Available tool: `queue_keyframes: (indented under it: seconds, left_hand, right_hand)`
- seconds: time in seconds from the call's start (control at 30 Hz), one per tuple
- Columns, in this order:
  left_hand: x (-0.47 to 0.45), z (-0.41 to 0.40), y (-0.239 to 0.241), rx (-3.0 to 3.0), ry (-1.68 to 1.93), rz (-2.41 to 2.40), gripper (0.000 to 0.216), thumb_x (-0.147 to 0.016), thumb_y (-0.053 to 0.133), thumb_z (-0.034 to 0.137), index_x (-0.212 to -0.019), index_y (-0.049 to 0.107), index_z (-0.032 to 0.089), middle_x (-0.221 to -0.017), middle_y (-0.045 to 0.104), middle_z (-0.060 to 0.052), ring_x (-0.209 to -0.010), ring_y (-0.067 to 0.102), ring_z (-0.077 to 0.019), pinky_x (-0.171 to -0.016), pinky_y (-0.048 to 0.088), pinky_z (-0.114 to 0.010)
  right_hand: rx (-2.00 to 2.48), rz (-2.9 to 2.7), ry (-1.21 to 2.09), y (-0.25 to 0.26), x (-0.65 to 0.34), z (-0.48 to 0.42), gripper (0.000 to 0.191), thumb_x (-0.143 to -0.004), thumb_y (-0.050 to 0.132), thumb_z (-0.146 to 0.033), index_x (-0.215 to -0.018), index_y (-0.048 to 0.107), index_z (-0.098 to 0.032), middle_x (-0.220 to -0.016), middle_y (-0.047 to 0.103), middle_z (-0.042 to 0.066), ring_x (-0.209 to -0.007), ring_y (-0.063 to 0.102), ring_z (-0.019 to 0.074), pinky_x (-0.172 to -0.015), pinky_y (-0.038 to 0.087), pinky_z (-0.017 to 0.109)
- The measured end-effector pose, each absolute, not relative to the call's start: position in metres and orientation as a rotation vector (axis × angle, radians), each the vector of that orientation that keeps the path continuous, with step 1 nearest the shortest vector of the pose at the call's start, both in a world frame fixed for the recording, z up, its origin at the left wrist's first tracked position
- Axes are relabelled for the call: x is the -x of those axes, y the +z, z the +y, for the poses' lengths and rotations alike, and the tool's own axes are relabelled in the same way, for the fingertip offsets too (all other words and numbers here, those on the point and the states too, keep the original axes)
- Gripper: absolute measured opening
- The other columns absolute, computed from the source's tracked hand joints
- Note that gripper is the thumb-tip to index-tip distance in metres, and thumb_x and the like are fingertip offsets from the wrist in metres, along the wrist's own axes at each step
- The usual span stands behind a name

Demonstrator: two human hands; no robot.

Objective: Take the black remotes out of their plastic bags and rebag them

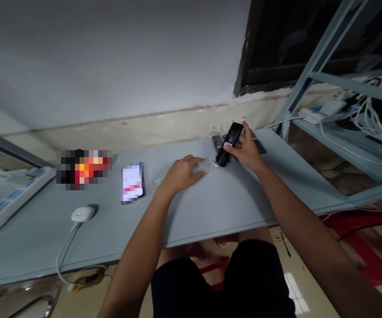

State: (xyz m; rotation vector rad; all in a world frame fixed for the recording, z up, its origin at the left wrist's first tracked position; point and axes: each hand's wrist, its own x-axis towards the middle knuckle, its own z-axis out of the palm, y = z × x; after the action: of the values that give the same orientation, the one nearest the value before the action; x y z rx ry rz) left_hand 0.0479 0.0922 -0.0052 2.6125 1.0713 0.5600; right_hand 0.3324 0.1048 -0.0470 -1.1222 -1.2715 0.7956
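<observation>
My right hand (246,150) grips a long black device (230,143) with a printed label, tilted above the back right of the table; its exact kind I cannot make out. My left hand (185,173) is on the tabletop to the left of it, thumb and fingers curved around a crumpled clear plastic bag (207,164). The bag reaches to the lower end of the device. Behind my right hand lie more dark devices (260,146), partly hidden, with clear plastic about them.
A lit phone (132,183) lies on the grey table (204,216), left of my left hand. Farther left are a white rounded plug with a cable (82,214), a blurred-out red and black item (88,170) and a power strip (18,201). Cables fill the right shelf (370,110).
</observation>
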Motion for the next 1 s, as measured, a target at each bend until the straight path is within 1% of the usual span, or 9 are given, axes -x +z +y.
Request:
queue_keyframes:
  seconds: [0.13,0.2,0.3,0.4,0.6,0.73,0.8,0.9,1.0]
  left_hand:
    - [-0.051,0.092,-0.007,-2.615,0.584,1.064,0.046,-0.093,0.072,0.036,-0.137,0.066,0.023,-0.119,0.071,-0.009,-0.1,0.072,-0.0243,-0.09,0.058,-0.04]
    - [-0.052,0.092,-0.009,-2.617,0.619,1.116,0.051,-0.093,0.073,0.039,-0.14,0.063,0.023,-0.123,0.07,-0.01,-0.102,0.072,-0.025,-0.09,0.059,-0.04]
    - [-0.055,0.092,-0.011,-2.615,0.679,1.214,0.051,-0.094,0.071,0.039,-0.143,0.061,0.025,-0.127,0.069,-0.009,-0.104,0.072,-0.0255,-0.089,0.059,-0.038]
    - [-0.059,0.09,-0.013,-2.63,0.725,1.309,0.05,-0.096,0.069,0.036,-0.144,0.059,0.026,-0.128,0.069,-0.009,-0.107,0.071,-0.0269,-0.09,0.058,-0.039]
    - [-0.068,0.086,-0.018,-2.677,0.78,1.297,0.053,-0.096,0.069,0.035,-0.146,0.058,0.022,-0.13,0.067,-0.013,-0.116,0.065,-0.0309,-0.1,0.056,-0.046]
    - [-0.069,0.085,-0.016,-2.668,0.795,1.261,0.054,-0.095,0.07,0.039,-0.144,0.06,0.018,-0.129,0.068,-0.015,-0.116,0.064,-0.0323,-0.104,0.054,-0.05]
    - [-0.069,0.085,-0.013,-2.614,0.806,1.203,0.052,-0.096,0.07,0.043,-0.141,0.064,0.019,-0.127,0.07,-0.014,-0.115,0.065,-0.0315,-0.105,0.054,-0.05]
    - [-0.069,0.085,-0.01,-2.427,0.803,1.096,0.042,-0.099,0.064,0.048,-0.133,0.07,0.023,-0.121,0.074,-0.01,-0.111,0.069,-0.0277,-0.101,0.056,-0.045]
    - [-0.069,0.087,-0.009,-2.154,0.8,1.061,0.041,-0.101,0.06,0.048,-0.128,0.073,0.021,-0.116,0.077,-0.009,-0.105,0.072,-0.0255,-0.093,0.058,-0.04]
  right_hand:
    - [1.132,-1.278,0.771,-0.044,-0.326,0.103,0.137,-0.073,0.089,-0.058,-0.172,-0.003,-0.032,-0.148,0.061,0.016,-0.097,0.076,0.0257,-0.096,0.064,0.047]
    - [1.139,-1.271,0.761,-0.044,-0.321,0.104,0.137,-0.074,0.087,-0.061,-0.171,-0.006,-0.036,-0.154,0.056,0.016,-0.1,0.075,0.0259,-0.094,0.065,0.047]
    - [1.116,-1.272,0.781,-0.047,-0.312,0.105,0.14,-0.075,0.085,-0.064,-0.167,-0.019,-0.044,-0.165,0.043,0.013,-0.109,0.074,0.0265,-0.091,0.067,0.047]
    - [1.095,-1.283,0.799,-0.051,-0.298,0.104,0.145,-0.077,0.085,-0.062,-0.162,-0.031,-0.046,-0.172,0.031,0.013,-0.118,0.071,0.0292,-0.09,0.067,0.047]
    - [1.081,-1.255,0.817,-0.057,-0.278,0.099,0.157,-0.072,0.089,-0.061,-0.162,-0.036,-0.035,-0.168,0.037,0.017,-0.123,0.069,0.0325,-0.099,0.064,0.048]
    - [1.091,-1.277,0.806,-0.059,-0.28,0.101,0.153,-0.071,0.087,-0.068,-0.166,-0.029,-0.033,-0.168,0.038,0.017,-0.123,0.068,0.032,-0.103,0.061,0.049]
    - [1.115,-1.294,0.798,-0.06,-0.284,0.102,0.149,-0.072,0.085,-0.069,-0.168,-0.023,-0.033,-0.164,0.044,0.017,-0.122,0.069,0.0319,-0.101,0.062,0.049]
    - [1.121,-1.297,0.828,-0.06,-0.289,0.104,0.14,-0.074,0.085,-0.065,-0.172,-0.01,-0.029,-0.15,0.059,0.018,-0.12,0.07,0.0313,-0.1,0.062,0.049]
    - [1.087,-1.278,0.879,-0.056,-0.293,0.103,0.129,-0.075,0.086,-0.06,-0.172,0.007,-0.029,-0.141,0.066,0.016,-0.117,0.071,0.0307,-0.101,0.061,0.05]
